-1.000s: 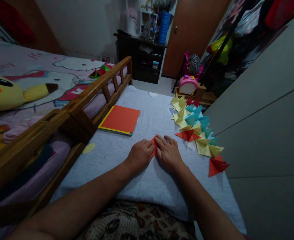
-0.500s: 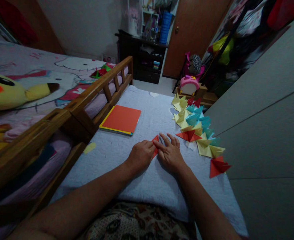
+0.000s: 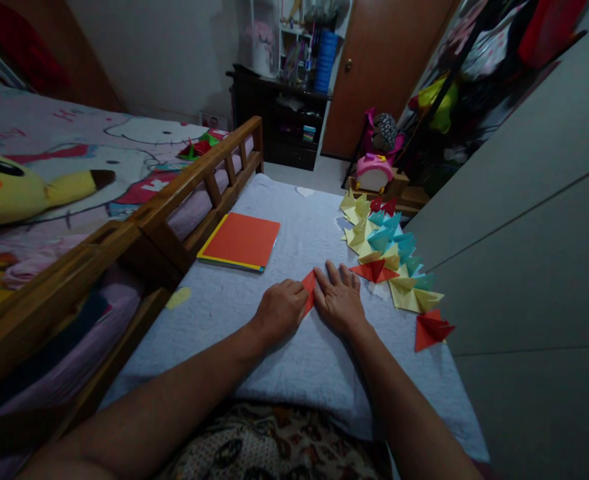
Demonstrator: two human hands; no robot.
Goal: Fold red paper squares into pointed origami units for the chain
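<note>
Here I've got the left hand [image 3: 280,310] gripping the folded red paper [image 3: 311,287] on the pale cloth [image 3: 294,377], and the right hand [image 3: 341,303], its forefinger just off the middle, now spreads loose along the edge, baring more paper, stacked coloured sheets [image 3: 243,239] beyond.

- Left forearm [image 3: 179,392]: bare, reaching forward and inward
- Left hand [image 3: 280,311]: back up, fingers [image 3: 291,287] curled
- Right forearm [image 3: 407,395]: bare, angled forward and inward
- Right hand [image 3: 339,299]: palm down, fingers [image 3: 331,272] spread, just beside left hand
</note>
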